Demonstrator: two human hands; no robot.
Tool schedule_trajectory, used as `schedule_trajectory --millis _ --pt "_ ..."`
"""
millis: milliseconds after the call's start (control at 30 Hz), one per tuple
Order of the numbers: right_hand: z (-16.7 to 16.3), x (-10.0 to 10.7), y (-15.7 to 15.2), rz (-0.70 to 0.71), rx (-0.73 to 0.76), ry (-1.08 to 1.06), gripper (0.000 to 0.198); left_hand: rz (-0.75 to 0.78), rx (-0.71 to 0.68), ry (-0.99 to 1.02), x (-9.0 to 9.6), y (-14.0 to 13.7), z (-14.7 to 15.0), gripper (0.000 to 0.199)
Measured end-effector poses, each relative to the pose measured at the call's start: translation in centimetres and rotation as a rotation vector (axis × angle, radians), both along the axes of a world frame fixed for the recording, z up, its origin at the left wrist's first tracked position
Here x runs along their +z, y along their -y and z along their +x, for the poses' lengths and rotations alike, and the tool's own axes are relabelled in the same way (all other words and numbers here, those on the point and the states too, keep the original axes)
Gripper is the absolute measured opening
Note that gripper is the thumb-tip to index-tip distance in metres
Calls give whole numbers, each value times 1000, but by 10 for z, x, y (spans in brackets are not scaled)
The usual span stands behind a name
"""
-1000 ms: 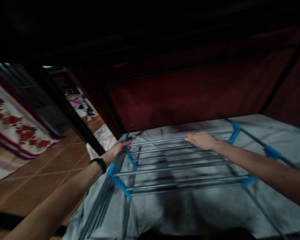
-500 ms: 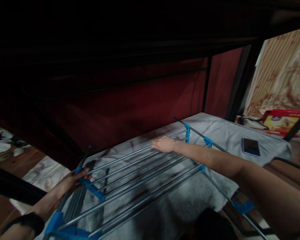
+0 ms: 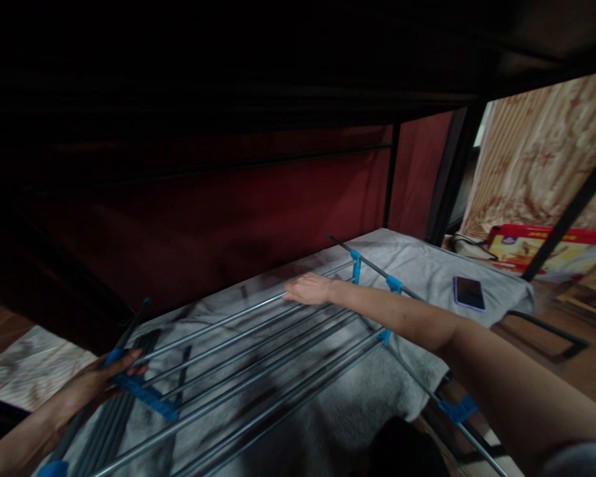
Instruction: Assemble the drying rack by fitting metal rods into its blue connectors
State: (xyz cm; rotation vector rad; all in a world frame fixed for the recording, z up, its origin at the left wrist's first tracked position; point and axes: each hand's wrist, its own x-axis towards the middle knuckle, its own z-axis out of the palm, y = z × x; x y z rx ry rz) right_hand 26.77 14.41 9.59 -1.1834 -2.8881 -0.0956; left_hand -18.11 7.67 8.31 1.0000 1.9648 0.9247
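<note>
2 hands, 1 rack (image 3: 228,395) spanning between them over 1 grey sheet (image 3: 417,255). Left hand (image 3: 114,372) grasps the rack's end at a blue bracket (image 3: 149,397); right hand (image 3: 308,289) is wrapped over its far bar. 1 bunch of rods (image 3: 110,430) near left hand, rod count unclear. Right of right hand: 1 phone (image 3: 469,293), 1 box (image 3: 521,248) farther out.

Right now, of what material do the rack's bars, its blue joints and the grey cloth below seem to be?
Bars: probably metal, smooth and grey, with bright streaks of reflected light.
Blue joints: likely plastic, opaque and evenly coloured.
Grey cloth: textile, matte and wrinkled; fibre unclear.
</note>
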Motion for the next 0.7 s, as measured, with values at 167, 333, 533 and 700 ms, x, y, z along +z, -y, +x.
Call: schedule_trajectory --millis 167,333,533,700 --pt "1 3 -1 -20 -12 11 53 103 -42 -38 -10 -2 -7 73" --pt "1 1 -2 3 -19 24 53 65 -38 -48 -15 -7 -13 67" --pt "2 -5 -3 -10 -34 -13 51 110 -10 -127 -24 -8 -14 54" --pt "4 -6 -3 -18 24 -120 48 98 -28 -36 -21 -8 -17 55"
